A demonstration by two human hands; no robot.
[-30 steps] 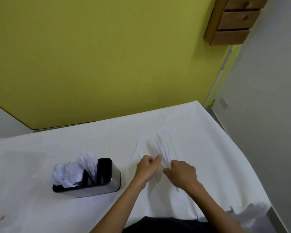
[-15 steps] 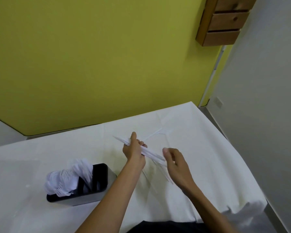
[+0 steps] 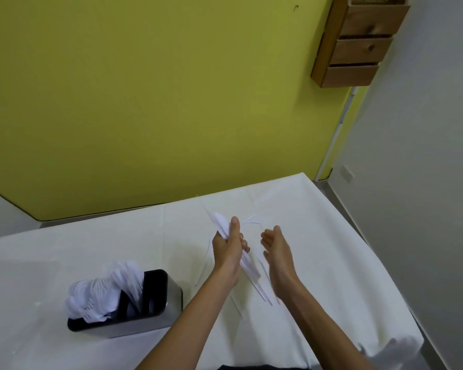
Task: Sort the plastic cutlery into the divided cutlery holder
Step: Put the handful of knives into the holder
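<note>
A yellow-green wall [image 3: 145, 102] fills the upper view and meets a grey wall [image 3: 425, 182] at the right. Below them the table [image 3: 51, 263], under a white cloth, runs from its far edge at the yellow wall to the near edge by the person.

A wooden box of small drawers [image 3: 358, 41] hangs high on the yellow wall, close to the corner of the two walls.

The holder [image 3: 134, 328] stands upright close to the near edge, left of the middle. It has a steel outside and black dividers. White cutlery [image 3: 104, 292] is packed into its left end, heads up and fanned out to the left (fork tines show at the front, the rest is a blur of white).

Both bare forearms reach in from the near edge to the middle of the table. The left hand [image 3: 229, 252] is curled around a bundle [image 3: 221, 222] of white plastic pieces, thumb pointing up along it. The bundle slants, its broad ends sticking out above the fist towards the far edge and its handles coming out below towards the near edge. I cannot tell which kind of piece it is. The right hand [image 3: 277, 249] is just beside it to the right, apart from it, fingers loosely spread and holding nothing.

A few loose pieces [image 3: 238, 308] lie flat on the cloth under and around the hands, some beyond them towards the far edge.
</note>
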